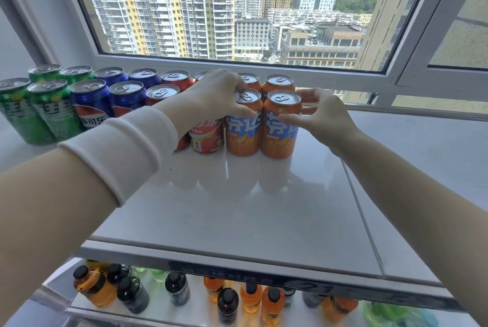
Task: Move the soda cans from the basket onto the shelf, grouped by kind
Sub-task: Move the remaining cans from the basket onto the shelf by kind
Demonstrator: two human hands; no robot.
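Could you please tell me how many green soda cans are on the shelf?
4, all at the left end of the shelf: front green cans, back green cans. None looks hidden.

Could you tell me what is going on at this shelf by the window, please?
A person is lining up soda cans on the white shelf by the window. The left hand grips the left front orange can, and the right hand grips the right front orange can beside it. Green cans, blue cans and red cans already stand in two rows to their left, grouped by kind. The basket is not in view.
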